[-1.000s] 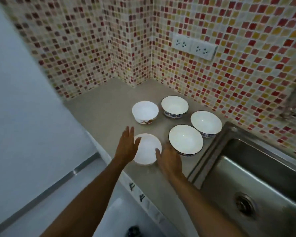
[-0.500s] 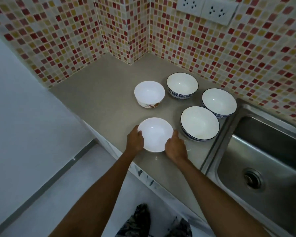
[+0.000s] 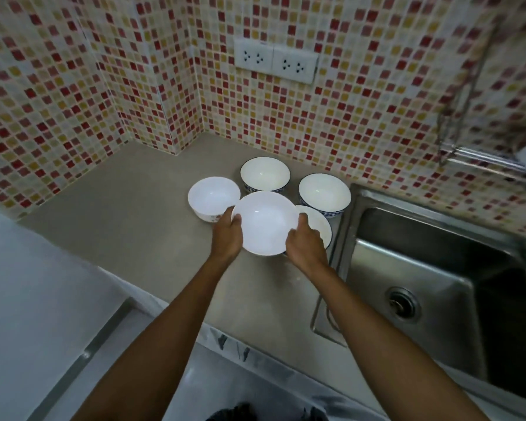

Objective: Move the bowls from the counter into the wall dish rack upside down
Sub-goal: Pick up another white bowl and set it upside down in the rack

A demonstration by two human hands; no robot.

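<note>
A: Head view: plain white bowl [image 3: 264, 223] mouth up, above the counter [image 3: 128, 214]. Left hand [image 3: 227, 235] and right hand [image 3: 305, 243] each closed on opposite rims.

B: Others?

A: Four bowls below, near the sink [image 3: 438, 268]. Wall dish rack [image 3: 468, 147] upper right, blurred.

B: Risk?

A: Rim-only grip could slip during the flip, dropping it onto the blue-rimmed bowl [image 3: 318, 226] underneath.
</note>
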